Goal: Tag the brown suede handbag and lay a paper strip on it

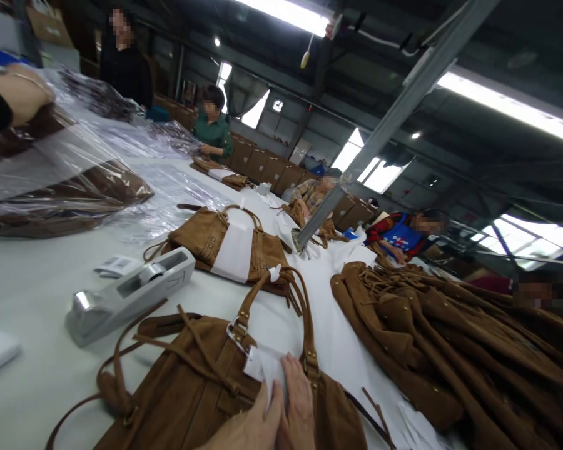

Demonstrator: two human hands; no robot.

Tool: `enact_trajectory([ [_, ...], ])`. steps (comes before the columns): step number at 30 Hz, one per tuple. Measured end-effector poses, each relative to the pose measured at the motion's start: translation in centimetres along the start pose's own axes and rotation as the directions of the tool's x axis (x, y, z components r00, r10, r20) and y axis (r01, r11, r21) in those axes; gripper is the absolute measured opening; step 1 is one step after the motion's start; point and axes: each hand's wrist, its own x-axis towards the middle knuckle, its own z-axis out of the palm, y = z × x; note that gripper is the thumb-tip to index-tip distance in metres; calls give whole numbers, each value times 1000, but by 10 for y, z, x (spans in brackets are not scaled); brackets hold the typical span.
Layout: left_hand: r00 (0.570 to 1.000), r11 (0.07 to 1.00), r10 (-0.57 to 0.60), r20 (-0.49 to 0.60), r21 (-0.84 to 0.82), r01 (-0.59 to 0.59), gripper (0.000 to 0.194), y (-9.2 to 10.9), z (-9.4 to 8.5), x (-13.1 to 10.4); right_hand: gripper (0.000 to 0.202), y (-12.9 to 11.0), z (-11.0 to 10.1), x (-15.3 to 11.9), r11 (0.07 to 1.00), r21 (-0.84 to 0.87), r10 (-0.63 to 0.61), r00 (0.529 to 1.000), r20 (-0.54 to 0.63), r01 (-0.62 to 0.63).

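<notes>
A brown suede handbag (pixel 182 387) with two handles and long cords lies on the white table directly in front of me. My left hand (pixel 256 419) and my right hand (pixel 298 400) meet over its front. Between their fingers is a folded white paper (pixel 273 369), next to a small white tag (pixel 253 364) by the metal ring of the handle. The fingers of my left hand close on the paper; my right hand lies against it with fingers together. Behind is a second brown bag (pixel 197 237) wrapped with a white paper band (pixel 234 247).
A grey tape dispenser (pixel 131 297) stands at the left, beside printed labels (pixel 118 265). Plastic-wrapped brown goods (pixel 51 175) lie under another person's hand (pixel 25 94). Brown suede bags (pixel 431 337) are heaped at the right. A metal post (pixel 370 150) rises beyond, with several people around.
</notes>
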Motion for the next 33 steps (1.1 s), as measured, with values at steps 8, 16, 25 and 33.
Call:
enact_trajectory([
  [8,928,982,28,-372,182,43,71,13,-17,-28,51,-23,-7,3,983,-175,88,971,222,-49],
  [16,969,909,213,-127,390,-149,67,-30,35,-20,50,-6,-88,-18,851,448,244,962,123,-274],
  [25,926,909,254,-280,397,-129,47,28,31,-36,39,70,-190,-170,476,585,691,691,213,-657],
  [33,999,989,6,-49,-149,-13,46,142,90,-17,31,34,-160,-173,530,625,620,765,175,-573],
])
